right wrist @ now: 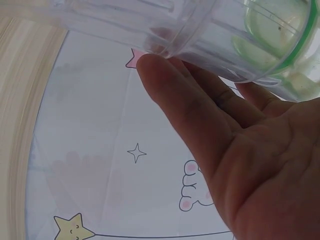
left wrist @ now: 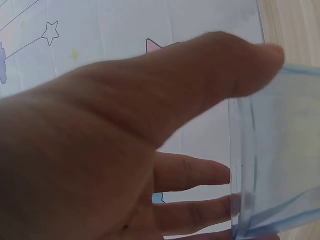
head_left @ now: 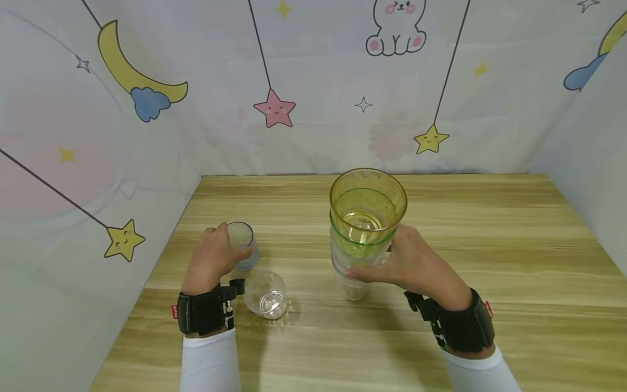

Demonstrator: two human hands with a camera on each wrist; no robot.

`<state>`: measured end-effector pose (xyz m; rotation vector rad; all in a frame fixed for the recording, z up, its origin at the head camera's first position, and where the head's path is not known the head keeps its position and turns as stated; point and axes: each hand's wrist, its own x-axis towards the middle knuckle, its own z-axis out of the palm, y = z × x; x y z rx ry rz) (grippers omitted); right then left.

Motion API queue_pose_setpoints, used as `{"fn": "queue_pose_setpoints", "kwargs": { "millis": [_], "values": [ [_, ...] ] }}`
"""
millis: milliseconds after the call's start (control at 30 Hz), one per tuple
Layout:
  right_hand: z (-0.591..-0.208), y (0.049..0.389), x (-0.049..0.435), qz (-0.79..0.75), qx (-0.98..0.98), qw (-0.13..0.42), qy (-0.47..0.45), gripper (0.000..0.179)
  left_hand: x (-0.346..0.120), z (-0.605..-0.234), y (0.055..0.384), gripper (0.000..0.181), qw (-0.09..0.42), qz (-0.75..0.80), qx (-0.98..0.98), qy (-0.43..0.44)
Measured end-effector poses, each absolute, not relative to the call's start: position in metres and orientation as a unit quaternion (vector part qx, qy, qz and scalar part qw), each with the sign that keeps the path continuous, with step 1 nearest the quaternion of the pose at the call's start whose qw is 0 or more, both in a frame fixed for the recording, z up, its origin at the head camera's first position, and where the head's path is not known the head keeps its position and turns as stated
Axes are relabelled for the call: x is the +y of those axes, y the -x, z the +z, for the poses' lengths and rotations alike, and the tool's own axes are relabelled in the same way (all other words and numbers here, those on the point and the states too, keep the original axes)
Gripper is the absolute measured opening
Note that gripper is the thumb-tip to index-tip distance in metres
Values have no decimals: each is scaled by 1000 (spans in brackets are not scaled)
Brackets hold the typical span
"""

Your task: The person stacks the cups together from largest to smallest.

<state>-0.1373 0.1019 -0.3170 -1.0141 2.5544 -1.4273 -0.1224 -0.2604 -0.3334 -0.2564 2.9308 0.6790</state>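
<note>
My left hand [head_left: 213,255] grips a small blue-tinted clear cup [head_left: 247,260] at the left of the table. In the left wrist view the thumb lies at one side of that cup [left wrist: 285,145], and the other fingers reach its far side. Just in front of it stands a colourless clear cup [head_left: 266,294]. With my right hand [head_left: 416,267] I hold a tall stack of nested cups, thumb across the near side. The topmost is a yellow cup [head_left: 367,201]; below come a green-rimmed cup [right wrist: 280,45] and colourless clear ones [head_left: 352,283]. Behind the stack, most right fingers are hidden.
The wood-grain table [head_left: 490,245] extends to both sides and behind the stack. A pale cloth backdrop [head_left: 323,136] printed with stars and a moon rises along the back and both sides. Each wrist wears a black strap [head_left: 203,312].
</note>
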Motion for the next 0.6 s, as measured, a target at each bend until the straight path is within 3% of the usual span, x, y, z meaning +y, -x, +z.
{"fn": "queue_pose_setpoints", "kwargs": {
  "millis": [333,600],
  "values": [
    [-316,136,102,-452,834,24,316,77,-259,-331,122,88,69,214,971,80],
    [-315,136,101,-448,838,24,312,78,-256,-327,120,88,47,227,969,83]
  ]
}}
